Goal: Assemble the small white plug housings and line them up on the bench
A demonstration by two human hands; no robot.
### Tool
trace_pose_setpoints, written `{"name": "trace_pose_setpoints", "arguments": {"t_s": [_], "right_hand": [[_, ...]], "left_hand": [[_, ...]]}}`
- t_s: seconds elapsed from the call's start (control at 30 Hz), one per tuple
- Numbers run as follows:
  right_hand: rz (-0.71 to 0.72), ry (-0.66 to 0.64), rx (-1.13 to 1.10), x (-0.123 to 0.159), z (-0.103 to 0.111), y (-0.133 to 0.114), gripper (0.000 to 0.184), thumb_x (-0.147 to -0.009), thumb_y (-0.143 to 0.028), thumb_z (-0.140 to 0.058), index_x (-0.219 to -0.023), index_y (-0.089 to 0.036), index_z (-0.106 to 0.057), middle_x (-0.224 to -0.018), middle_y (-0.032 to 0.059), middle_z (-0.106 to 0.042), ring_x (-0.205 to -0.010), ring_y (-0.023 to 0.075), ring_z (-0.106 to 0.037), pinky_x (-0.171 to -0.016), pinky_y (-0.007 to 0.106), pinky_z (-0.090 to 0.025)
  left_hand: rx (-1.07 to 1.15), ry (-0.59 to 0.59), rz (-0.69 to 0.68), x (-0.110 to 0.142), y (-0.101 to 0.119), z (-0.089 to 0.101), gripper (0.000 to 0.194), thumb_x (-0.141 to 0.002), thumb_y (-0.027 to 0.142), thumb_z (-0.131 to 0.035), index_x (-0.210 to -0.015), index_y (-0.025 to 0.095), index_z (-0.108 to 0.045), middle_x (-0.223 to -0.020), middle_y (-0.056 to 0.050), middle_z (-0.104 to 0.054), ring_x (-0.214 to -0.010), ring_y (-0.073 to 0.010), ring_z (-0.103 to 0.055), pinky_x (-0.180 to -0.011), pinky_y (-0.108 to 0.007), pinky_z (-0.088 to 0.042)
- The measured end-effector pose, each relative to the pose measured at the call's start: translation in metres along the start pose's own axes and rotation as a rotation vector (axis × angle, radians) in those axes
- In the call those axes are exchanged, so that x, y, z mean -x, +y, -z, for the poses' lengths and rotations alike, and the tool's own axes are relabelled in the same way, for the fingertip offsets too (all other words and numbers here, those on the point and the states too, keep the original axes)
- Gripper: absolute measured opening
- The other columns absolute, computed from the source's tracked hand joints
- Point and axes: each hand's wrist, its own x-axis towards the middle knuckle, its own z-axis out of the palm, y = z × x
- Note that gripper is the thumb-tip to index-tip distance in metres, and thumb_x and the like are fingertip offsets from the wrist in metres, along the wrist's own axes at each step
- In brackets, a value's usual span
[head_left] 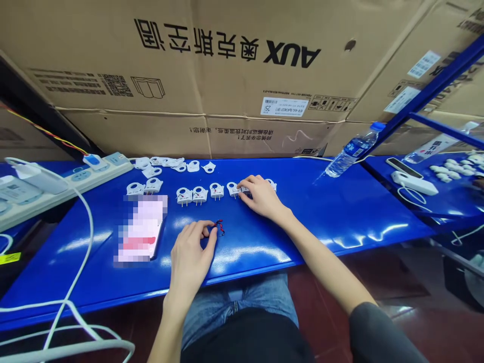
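Note:
My left hand (191,257) rests on the blue table (340,212), its thumb and forefinger pinched on a small red and black wire piece (219,227). My right hand (260,195) reaches forward with curled fingers onto a white plug part (244,190) in a row of several white plug parts (199,194). More white plug parts (172,162) lie scattered further back.
A blurred phone-like item (140,229) lies left of my left hand. A white power strip (75,179) with cables sits at the far left. A water bottle (351,151) lies at the right. Large cardboard boxes (227,75) wall the back. Another table (434,186) holds white parts.

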Motion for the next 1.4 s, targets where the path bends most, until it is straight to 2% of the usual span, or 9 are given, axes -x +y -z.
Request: {"name": "trace_pose_setpoints", "arguments": {"t_s": [0.13,0.3,0.4,0.5,0.57,0.7,0.8,1.13,1.4], "right_hand": [[0.009,0.072,-0.039,-0.001,-0.002,-0.004,0.027,-0.104,-0.029,-0.054,-0.125,-0.022,-0.070,-0.125,0.0102,-0.069,-0.114,0.0296,-0.057,-0.100,0.044,-0.047],[0.100,0.115,-0.070,-0.002,-0.014,-0.023,0.035,-0.104,-0.029,-0.056,-0.137,-0.020,-0.065,-0.140,0.0114,-0.063,-0.128,0.0304,-0.051,-0.109,0.047,-0.044],[0.154,0.104,-0.048,-0.004,-0.023,-0.034,0.037,-0.104,-0.031,-0.058,-0.138,-0.019,-0.064,-0.146,0.0126,-0.060,-0.134,0.0308,-0.048,-0.120,0.052,-0.035],[0.159,0.101,-0.040,-0.006,-0.029,-0.038,0.032,-0.103,-0.033,-0.060,-0.132,-0.021,-0.067,-0.145,0.0124,-0.060,-0.137,0.0306,-0.048,-0.126,0.058,-0.025],[0.154,0.110,-0.050,-0.006,-0.031,-0.037,0.027,-0.103,-0.034,-0.061,-0.125,-0.022,-0.069,-0.143,0.0121,-0.061,-0.137,0.0302,-0.048,-0.127,0.059,-0.024],[0.181,0.138,-0.089,0.000,-0.027,-0.033,0.018,-0.101,-0.030,-0.061,-0.112,-0.021,-0.072,-0.140,0.0113,-0.064,-0.133,0.0286,-0.051,-0.126,0.055,-0.027],[0.227,0.133,-0.124,0.007,-0.023,-0.030,0.016,-0.098,-0.028,-0.062,-0.108,-0.022,-0.072,-0.138,0.0105,-0.064,-0.134,0.0287,-0.051,-0.127,0.057,-0.026],[0.453,0.086,-0.173,0.019,-0.010,-0.035,0.011,-0.093,-0.029,-0.065,-0.101,-0.025,-0.072,-0.138,0.0064,-0.065,-0.144,0.0282,-0.045,-0.131,0.059,-0.018],[0.515,0.121,-0.161,0.021,-0.007,-0.040,0.014,-0.095,-0.027,-0.061,-0.101,-0.026,-0.073,-0.138,0.0045,-0.066,-0.145,0.0256,-0.044,-0.132,0.055,-0.019]], "left_hand": [[0.007,-0.003,-0.003,0.000,0.000,0.000,0.024,-0.102,0.041,-0.051,-0.105,0.024,-0.068,-0.085,0.000,-0.061,-0.083,-0.0205,-0.060,-0.079,-0.035,-0.046],[-0.003,0.004,-0.007,0.000,0.000,-0.001,0.025,-0.102,0.041,-0.051,-0.105,0.024,-0.068,-0.085,-0.001,-0.062,-0.083,-0.0210,-0.060,-0.078,-0.034,-0.046],[-0.016,0.018,-0.013,0.000,0.000,-0.001,0.025,-0.101,0.041,-0.052,-0.105,0.024,-0.069,-0.084,-0.001,-0.062,-0.081,-0.0209,-0.060,-0.078,-0.034,-0.046],[-0.020,0.016,-0.017,0.000,0.000,-0.001,0.026,-0.101,0.042,-0.051,-0.105,0.024,-0.069,-0.084,-0.001,-0.062,-0.081,-0.0212,-0.060,-0.078,-0.034,-0.046],[-0.016,0.015,-0.019,0.000,-0.001,-0.002,0.026,-0.101,0.042,-0.051,-0.106,0.024,-0.069,-0.084,-0.001,-0.062,-0.082,-0.0215,-0.061,-0.078,-0.034,-0.047],[-0.009,0.019,-0.012,0.000,-0.001,-0.002,0.024,-0.101,0.041,-0.052,-0.106,0.025,-0.069,-0.084,-0.001,-0.062,-0.082,-0.0212,-0.061,-0.079,-0.034,-0.047],[-0.004,0.015,-0.004,-0.001,-0.001,-0.002,0.023,-0.101,0.040,-0.052,-0.105,0.025,-0.068,-0.084,-0.001,-0.062,-0.082,-0.0209,-0.061,-0.079,-0.034,-0.047],[0.014,0.041,0.032,-0.003,0.004,-0.001,0.028,-0.104,0.043,-0.046,-0.111,0.023,-0.066,-0.085,-0.001,-0.061,-0.080,-0.0192,-0.060,-0.076,-0.033,-0.046],[0.037,0.109,0.068,-0.005,0.005,-0.002,0.029,-0.103,0.045,-0.047,-0.102,0.023,-0.066,-0.082,-0.001,-0.061,-0.077,-0.0198,-0.060,-0.074,-0.034,-0.047]]}}
